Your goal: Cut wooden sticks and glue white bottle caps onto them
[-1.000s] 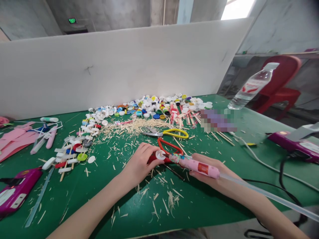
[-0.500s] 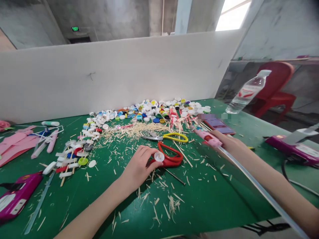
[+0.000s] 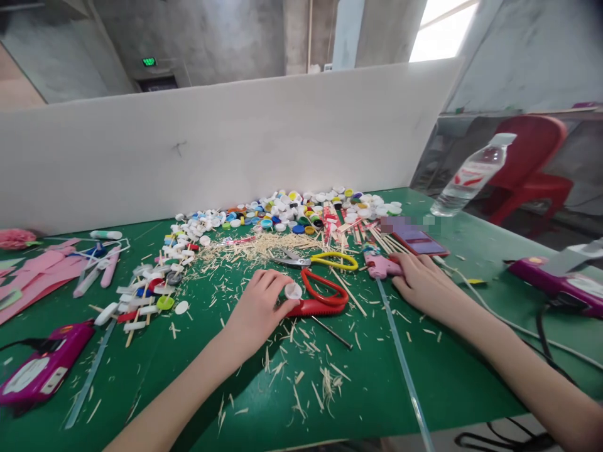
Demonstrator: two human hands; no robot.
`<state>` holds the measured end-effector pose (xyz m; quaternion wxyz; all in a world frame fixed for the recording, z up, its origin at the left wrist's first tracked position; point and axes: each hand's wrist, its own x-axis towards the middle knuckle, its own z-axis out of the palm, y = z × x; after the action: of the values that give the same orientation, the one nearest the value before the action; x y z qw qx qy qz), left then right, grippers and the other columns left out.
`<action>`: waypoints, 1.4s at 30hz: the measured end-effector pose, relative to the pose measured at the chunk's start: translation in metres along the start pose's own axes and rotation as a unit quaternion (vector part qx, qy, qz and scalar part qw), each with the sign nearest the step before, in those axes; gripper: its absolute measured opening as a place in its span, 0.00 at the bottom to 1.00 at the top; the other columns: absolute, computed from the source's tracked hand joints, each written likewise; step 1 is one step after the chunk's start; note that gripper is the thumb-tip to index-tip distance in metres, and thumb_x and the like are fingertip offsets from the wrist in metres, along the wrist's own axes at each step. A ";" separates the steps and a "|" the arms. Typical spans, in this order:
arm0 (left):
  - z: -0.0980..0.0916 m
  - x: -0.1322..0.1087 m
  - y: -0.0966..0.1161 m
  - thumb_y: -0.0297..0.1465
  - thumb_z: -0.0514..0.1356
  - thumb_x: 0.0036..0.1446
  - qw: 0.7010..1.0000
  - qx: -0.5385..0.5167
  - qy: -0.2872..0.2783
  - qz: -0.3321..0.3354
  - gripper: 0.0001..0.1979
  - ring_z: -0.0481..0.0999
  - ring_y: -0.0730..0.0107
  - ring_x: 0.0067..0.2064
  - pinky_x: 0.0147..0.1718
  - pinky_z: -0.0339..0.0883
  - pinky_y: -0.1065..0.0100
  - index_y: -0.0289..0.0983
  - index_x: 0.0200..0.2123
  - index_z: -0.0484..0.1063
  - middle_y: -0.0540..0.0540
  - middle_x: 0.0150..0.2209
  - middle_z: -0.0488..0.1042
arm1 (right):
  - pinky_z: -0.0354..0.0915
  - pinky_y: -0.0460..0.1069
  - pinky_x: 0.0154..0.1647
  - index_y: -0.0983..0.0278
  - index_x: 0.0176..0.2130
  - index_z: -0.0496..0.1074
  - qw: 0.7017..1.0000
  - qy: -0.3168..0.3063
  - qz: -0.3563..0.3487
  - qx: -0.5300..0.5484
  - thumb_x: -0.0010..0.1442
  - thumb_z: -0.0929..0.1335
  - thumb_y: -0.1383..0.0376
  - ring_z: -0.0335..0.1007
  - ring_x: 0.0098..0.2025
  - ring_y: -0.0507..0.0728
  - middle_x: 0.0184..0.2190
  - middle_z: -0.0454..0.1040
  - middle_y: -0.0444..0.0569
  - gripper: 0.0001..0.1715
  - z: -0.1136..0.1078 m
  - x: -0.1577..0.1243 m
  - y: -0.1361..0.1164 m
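Observation:
My left hand (image 3: 258, 307) pinches a white bottle cap (image 3: 293, 291) between thumb and fingers, next to the red-handled scissors (image 3: 325, 306). On the right, a pink glue gun (image 3: 380, 266) rests on the green table (image 3: 348, 402), with a long clear glue stick (image 3: 400, 351) running from it toward the front edge. My right hand (image 3: 417, 276) lies by the gun's handle, its fingers near or touching the handle's end; whether it grips is unclear. Yellow-handled scissors (image 3: 333, 260) lie behind the red ones, and a thin metal rod (image 3: 332, 333) lies in front.
Many loose caps (image 3: 282, 210) line the white board (image 3: 211, 157). Wood shavings (image 3: 254, 248) are scattered about. A phone (image 3: 419, 237) and a water bottle (image 3: 473, 172) are at right; purple power strips (image 3: 44, 364) flank both sides. Pink paper (image 3: 42, 270) lies left.
The glue gun has come down to the table, and its glue stick has swung left. My right hand has loosened around it. The cap in my left hand has shifted slightly left.

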<state>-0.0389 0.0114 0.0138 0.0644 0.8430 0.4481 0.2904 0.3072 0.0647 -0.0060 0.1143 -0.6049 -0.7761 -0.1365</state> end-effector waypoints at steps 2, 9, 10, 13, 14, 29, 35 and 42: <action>-0.015 -0.004 0.000 0.36 0.55 0.61 0.999 0.030 -0.004 -0.035 0.11 0.63 0.59 0.48 0.47 0.64 0.55 0.37 0.44 0.67 0.44 0.44 0.69 | 0.59 0.58 0.50 0.70 0.47 0.65 1.000 0.014 -0.014 -0.013 0.57 0.56 0.62 0.63 0.47 0.67 0.45 0.71 0.62 0.22 0.001 0.000 0.000; -0.093 -0.072 -0.017 0.41 0.53 0.59 0.963 0.130 0.055 -0.231 0.15 0.68 0.60 0.46 0.46 0.64 0.56 0.40 0.45 0.68 0.44 0.44 0.70 | 0.59 0.59 0.48 0.70 0.47 0.64 0.999 0.012 -0.015 -0.039 0.58 0.55 0.60 0.64 0.45 0.68 0.42 0.71 0.62 0.23 0.000 0.001 0.001; -0.103 -0.087 -0.024 0.43 0.53 0.57 0.948 0.148 0.060 -0.276 0.19 0.69 0.59 0.44 0.44 0.65 0.57 0.39 0.47 0.68 0.44 0.43 0.71 | 0.59 0.59 0.48 0.69 0.47 0.64 0.999 0.013 -0.013 -0.038 0.57 0.55 0.60 0.63 0.46 0.68 0.41 0.71 0.62 0.23 0.000 0.002 0.001; -0.127 -0.128 -0.047 0.47 0.54 0.53 0.907 0.161 0.039 -0.386 0.26 0.72 0.59 0.38 0.36 0.66 0.61 0.37 0.49 0.65 0.43 0.40 0.72 | 0.58 0.59 0.50 0.70 0.46 0.64 0.999 0.014 -0.007 -0.034 0.57 0.54 0.60 0.62 0.48 0.68 0.41 0.71 0.63 0.23 0.003 0.002 0.002; -0.132 -0.140 -0.055 0.48 0.54 0.52 0.894 0.161 0.033 -0.417 0.27 0.73 0.59 0.36 0.34 0.66 0.62 0.36 0.49 0.64 0.43 0.38 0.73 | 0.57 0.59 0.51 0.70 0.46 0.64 0.999 0.016 -0.008 -0.032 0.57 0.54 0.59 0.62 0.48 0.68 0.42 0.70 0.63 0.24 0.004 0.002 0.003; -0.134 -0.163 -0.109 0.45 0.51 0.53 0.846 0.248 0.033 -0.472 0.21 0.73 0.48 0.40 0.36 0.65 0.58 0.35 0.42 0.61 0.35 0.41 0.73 | 0.56 0.59 0.53 0.70 0.49 0.64 0.999 0.009 -0.001 0.031 0.56 0.55 0.59 0.62 0.50 0.67 0.46 0.70 0.63 0.26 0.011 0.003 0.008; -0.136 -0.160 -0.110 0.44 0.49 0.55 0.839 0.269 0.050 -0.470 0.20 0.72 0.49 0.41 0.37 0.64 0.59 0.35 0.42 0.61 0.37 0.39 0.72 | 0.56 0.58 0.53 0.68 0.49 0.63 1.000 0.002 0.005 0.025 0.57 0.55 0.59 0.62 0.51 0.67 0.45 0.70 0.61 0.25 0.014 0.002 0.010; -0.136 -0.153 -0.106 0.40 0.47 0.58 0.824 0.331 0.042 -0.457 0.15 0.72 0.50 0.37 0.34 0.63 0.60 0.35 0.39 0.61 0.39 0.35 0.71 | 0.55 0.57 0.54 0.69 0.48 0.63 1.000 -0.007 -0.003 0.030 0.57 0.54 0.59 0.62 0.52 0.66 0.46 0.70 0.64 0.25 0.009 0.002 0.007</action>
<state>-0.2555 -0.0684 0.0205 -0.1118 0.4993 0.8537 0.0971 0.3133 0.0712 -0.0129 0.1264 -0.6001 -0.7822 -0.1096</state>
